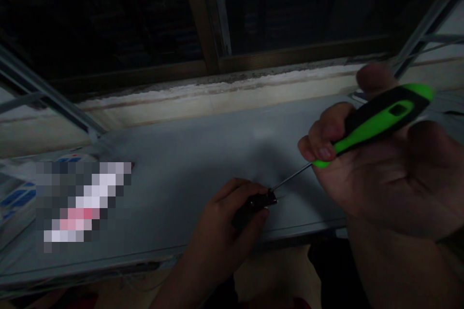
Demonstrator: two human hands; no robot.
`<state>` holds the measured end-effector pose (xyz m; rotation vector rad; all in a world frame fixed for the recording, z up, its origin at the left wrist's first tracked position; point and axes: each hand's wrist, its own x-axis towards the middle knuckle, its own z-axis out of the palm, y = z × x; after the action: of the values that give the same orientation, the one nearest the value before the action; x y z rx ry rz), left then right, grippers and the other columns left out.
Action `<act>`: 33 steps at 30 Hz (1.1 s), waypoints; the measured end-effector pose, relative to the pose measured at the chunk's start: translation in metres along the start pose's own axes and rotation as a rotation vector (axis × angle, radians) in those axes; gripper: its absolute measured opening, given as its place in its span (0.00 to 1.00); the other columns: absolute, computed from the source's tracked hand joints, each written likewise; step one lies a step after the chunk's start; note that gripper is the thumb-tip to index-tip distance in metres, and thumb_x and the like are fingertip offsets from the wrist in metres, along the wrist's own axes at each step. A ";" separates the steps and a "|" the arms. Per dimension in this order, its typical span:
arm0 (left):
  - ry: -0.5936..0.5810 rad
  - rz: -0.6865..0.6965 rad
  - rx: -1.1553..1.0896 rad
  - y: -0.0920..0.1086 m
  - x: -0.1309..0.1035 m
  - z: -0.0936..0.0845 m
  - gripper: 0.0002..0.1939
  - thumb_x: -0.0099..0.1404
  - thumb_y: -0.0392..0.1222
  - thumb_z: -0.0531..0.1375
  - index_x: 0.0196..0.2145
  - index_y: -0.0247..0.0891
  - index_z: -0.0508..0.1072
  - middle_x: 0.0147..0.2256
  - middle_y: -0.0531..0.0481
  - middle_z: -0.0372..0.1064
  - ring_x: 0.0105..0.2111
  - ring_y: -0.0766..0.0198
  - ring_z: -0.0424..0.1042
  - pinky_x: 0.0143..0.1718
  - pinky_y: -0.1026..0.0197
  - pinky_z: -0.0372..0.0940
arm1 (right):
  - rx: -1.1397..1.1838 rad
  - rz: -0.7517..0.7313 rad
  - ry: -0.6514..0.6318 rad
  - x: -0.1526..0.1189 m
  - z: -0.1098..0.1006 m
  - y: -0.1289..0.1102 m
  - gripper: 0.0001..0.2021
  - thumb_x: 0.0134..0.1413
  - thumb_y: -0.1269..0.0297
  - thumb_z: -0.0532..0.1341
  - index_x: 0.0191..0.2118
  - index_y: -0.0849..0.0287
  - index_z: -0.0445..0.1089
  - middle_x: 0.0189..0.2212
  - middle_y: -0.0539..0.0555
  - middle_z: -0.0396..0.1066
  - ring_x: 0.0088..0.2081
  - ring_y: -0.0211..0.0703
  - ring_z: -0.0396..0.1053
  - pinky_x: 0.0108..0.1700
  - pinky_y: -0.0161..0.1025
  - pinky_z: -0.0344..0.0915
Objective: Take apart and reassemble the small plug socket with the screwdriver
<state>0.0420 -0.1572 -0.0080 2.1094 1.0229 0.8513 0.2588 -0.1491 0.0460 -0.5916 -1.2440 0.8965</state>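
My left hand (226, 224) grips a small dark object (256, 202) between thumb and fingers, low over the grey table. What the object is cannot be made out. My right hand (384, 174) holds a green and black screwdriver (377, 120), its fingers around the lower handle and the palm turned partly upward. The screwdriver slants down to the left. Its thin metal shaft reaches the dark object's upper right end, close to my left fingertips; whether the tip touches is hard to tell.
The grey table (174, 164) runs below a window frame (203, 24) and a pale wall ledge. A blurred-out item (87, 203) lies at the left, beside blue and white packaging (18, 198). Metal posts stand at both sides.
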 end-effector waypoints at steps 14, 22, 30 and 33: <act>-0.005 0.012 -0.005 -0.003 -0.001 0.001 0.15 0.70 0.32 0.61 0.52 0.43 0.74 0.48 0.49 0.72 0.47 0.63 0.74 0.49 0.59 0.70 | -0.029 -0.203 0.143 0.008 0.014 0.003 0.20 0.55 0.68 0.71 0.48 0.40 0.67 0.45 0.47 0.70 0.36 0.41 0.75 0.35 0.43 0.79; -0.008 0.027 0.002 -0.003 -0.002 0.000 0.16 0.71 0.32 0.61 0.54 0.44 0.73 0.49 0.50 0.72 0.47 0.65 0.74 0.49 0.61 0.69 | -0.036 -0.352 -0.046 0.011 0.025 0.007 0.22 0.56 0.71 0.68 0.51 0.37 0.67 0.47 0.45 0.73 0.43 0.45 0.79 0.39 0.45 0.82; 0.027 0.050 0.027 -0.003 -0.003 0.001 0.18 0.70 0.32 0.62 0.55 0.47 0.73 0.50 0.51 0.74 0.47 0.64 0.75 0.49 0.62 0.69 | -0.087 -0.301 -0.002 0.016 0.035 -0.009 0.28 0.46 0.64 0.77 0.49 0.37 0.67 0.44 0.47 0.67 0.35 0.42 0.71 0.28 0.40 0.75; 0.013 0.039 0.012 -0.002 -0.002 0.001 0.17 0.70 0.32 0.61 0.54 0.46 0.73 0.50 0.50 0.73 0.48 0.63 0.74 0.50 0.61 0.69 | -0.047 -0.237 -0.121 0.015 0.038 -0.018 0.26 0.47 0.58 0.77 0.50 0.40 0.67 0.47 0.49 0.71 0.42 0.49 0.76 0.32 0.43 0.78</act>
<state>0.0413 -0.1582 -0.0107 2.1426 0.9988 0.8811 0.2275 -0.1496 0.0783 -0.4205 -1.4152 0.7134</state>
